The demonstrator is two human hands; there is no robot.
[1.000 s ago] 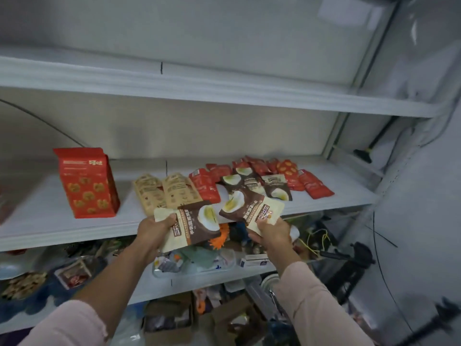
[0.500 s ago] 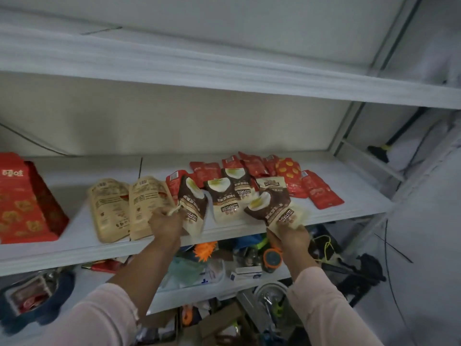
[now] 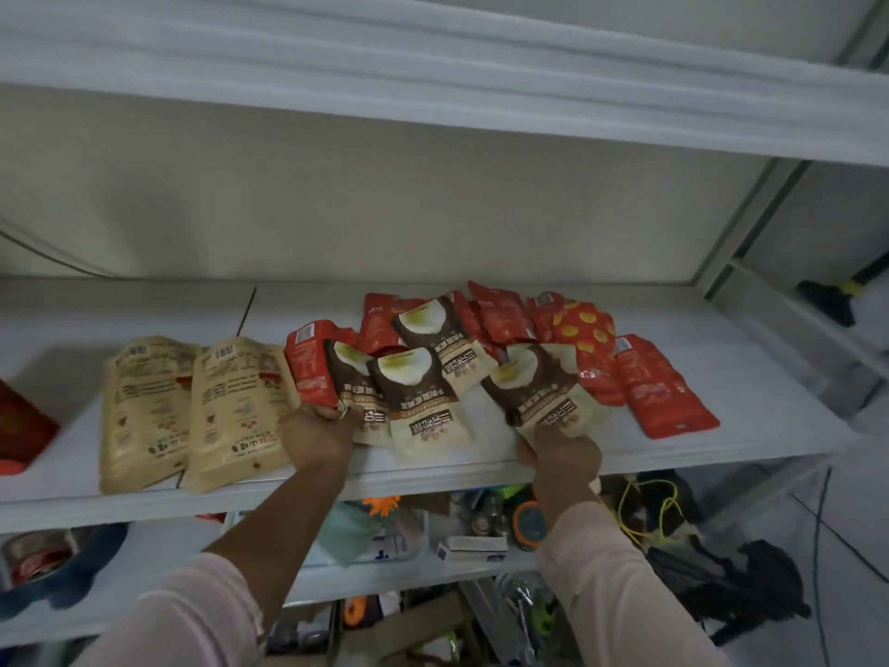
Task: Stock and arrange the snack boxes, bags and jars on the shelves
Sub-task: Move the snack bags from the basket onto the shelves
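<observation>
The two brown-and-cream foil snack pouches with a halved coconut pictured on them are on the white middle shelf [image 3: 433, 479], each with its cream near end at the front edge. The left pouch [image 3: 353, 377] has its near end pinched in the left hand [image 3: 317, 433], fingers curled round the edge. The right pouch [image 3: 539, 392] has its near end clamped in the right hand [image 3: 560, 452]. Each pouch lies straight ahead of the hand holding it. Their long axes run front to back, the coconut ends pointing at the rear wall, and the right one leans a little to the right. I'd judge the coming move to be a short push away from the body, left hand for the left pouch and right for the right, with no crossing over. Between them a third coconut pouch [image 3: 423, 402] lies flat and free, overlapping the left one, and a fourth [image 3: 433, 334] lies behind it. Their bold print looks like East Asian characters facing away from me, and I cannot read it. Left of the left hand, just beside it, two tan kraft-paper pouches [image 3: 192, 406] lie back-up, with barcodes at the far end and small print too fine to make out. A glossy red pouch [image 3: 310, 363] sits against the left coconut pouch. More red pouches [image 3: 664, 387], one with yellow spots [image 3: 584, 329], are fanned out to the right, and the right-hand pouch overlaps them. A red carton [image 3: 19, 426] shows at the far left edge, its lettering blurred.
</observation>
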